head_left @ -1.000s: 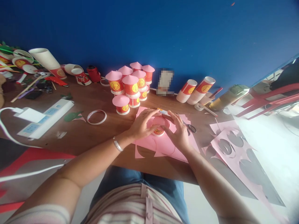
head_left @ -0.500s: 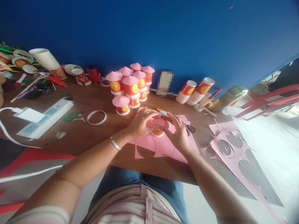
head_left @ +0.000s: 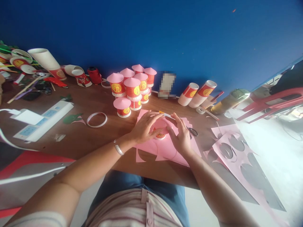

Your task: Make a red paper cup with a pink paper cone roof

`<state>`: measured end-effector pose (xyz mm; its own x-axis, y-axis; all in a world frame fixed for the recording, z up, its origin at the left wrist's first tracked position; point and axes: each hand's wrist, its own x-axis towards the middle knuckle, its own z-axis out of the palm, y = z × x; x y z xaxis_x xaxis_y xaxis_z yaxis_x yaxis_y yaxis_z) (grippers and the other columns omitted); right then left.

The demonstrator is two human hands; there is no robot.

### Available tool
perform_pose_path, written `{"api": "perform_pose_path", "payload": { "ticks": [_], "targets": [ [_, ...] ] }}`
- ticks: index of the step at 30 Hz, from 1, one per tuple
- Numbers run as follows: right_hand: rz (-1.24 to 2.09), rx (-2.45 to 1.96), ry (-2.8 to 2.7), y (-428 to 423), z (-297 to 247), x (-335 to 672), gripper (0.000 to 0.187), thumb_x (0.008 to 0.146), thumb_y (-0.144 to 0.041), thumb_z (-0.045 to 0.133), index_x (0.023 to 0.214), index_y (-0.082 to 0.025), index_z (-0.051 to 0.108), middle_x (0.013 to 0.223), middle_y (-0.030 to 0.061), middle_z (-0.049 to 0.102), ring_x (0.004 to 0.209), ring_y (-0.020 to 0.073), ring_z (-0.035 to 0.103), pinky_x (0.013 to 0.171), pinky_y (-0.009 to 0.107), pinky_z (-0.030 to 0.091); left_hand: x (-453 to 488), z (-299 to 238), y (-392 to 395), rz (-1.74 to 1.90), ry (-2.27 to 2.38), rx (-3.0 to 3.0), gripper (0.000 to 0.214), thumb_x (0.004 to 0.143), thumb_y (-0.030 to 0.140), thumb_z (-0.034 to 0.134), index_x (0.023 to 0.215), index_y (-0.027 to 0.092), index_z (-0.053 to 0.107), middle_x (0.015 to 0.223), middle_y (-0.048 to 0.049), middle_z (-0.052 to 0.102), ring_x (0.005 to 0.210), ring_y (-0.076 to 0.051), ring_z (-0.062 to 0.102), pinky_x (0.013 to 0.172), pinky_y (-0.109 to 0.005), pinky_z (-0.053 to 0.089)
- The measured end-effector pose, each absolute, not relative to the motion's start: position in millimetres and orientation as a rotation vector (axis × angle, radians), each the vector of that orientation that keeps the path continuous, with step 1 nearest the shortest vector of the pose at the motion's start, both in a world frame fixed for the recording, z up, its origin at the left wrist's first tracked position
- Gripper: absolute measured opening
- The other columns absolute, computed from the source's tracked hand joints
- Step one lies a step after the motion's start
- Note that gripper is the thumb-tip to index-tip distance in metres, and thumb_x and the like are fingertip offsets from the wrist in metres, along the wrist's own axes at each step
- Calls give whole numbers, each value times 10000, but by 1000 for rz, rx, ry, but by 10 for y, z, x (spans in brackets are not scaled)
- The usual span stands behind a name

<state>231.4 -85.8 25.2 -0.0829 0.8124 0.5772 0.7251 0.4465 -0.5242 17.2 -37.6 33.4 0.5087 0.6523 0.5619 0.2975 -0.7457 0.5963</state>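
A pink paper cone (head_left: 163, 124) rests over a small red paper cup (head_left: 161, 136) with a yellow print. My left hand (head_left: 144, 128) curves round the cone's left side, thumb at its near edge. On the opposite side my right hand (head_left: 181, 137) holds the cone between thumb and fingers. The fingers partly cover both cone and cup. Cut pink paper sheets (head_left: 146, 151) lie beneath them. Just behind the fingertips is a white and orange pen-like stick (head_left: 165, 114). Scissors (head_left: 193, 131) lie to the right of my right hand.
Several red cups with pink cone tops (head_left: 121, 107) stand stacked behind my left hand. A power strip (head_left: 44, 121) and a white ring (head_left: 97, 119) lie left. Cup stacks (head_left: 188, 94), a tape roll (head_left: 200, 110), a bottle (head_left: 230, 101) and paper offcuts (head_left: 233, 157) are right.
My fingers have shifted slightly around the cone, with the right fingertips moving a little away from the left ones. The cup stays in about the same place.
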Motion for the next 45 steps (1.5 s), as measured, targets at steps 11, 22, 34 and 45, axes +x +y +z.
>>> {"api": "perform_pose_path", "payload": {
  "ticks": [11,22,34,45],
  "targets": [
    [36,-1327,-1909,-858,245,2311,534,1029,-412,608,1529,-252,512,1316,128,764,1283,327,693,1058,584,590,187,305,-373,1135,777,2249,498,938,488,758,1352,234,648,1402,-126,695,1342,-304,627,1199,-521,449],
    [18,-1254,-1912,-833,145,2276,646,1038,-421,591,1616,-224,380,1415,159,710,1350,329,658,1100,587,553,291,217,-397,961,770,1465,610,1036,566,557,1566,281,455,1701,-107,432,1620,-291,340,1321,-500,306],
    [58,-1316,-1937,-832,173,2291,625,1005,-430,649,1560,-207,468,1390,155,729,1320,341,682,1097,576,560,286,148,-428,910,816,1406,572,1043,606,503,1514,283,544,1659,-60,496,1609,-298,350,1340,-443,253],
    [56,-1320,-1942,-824,192,2284,614,1005,-454,637,1551,-227,473,1326,133,765,1291,333,701,1075,565,573,445,127,-239,951,838,1147,539,913,621,709,1294,248,630,1483,-111,617,1444,-337,513,1163,-416,410]
  ]
}}
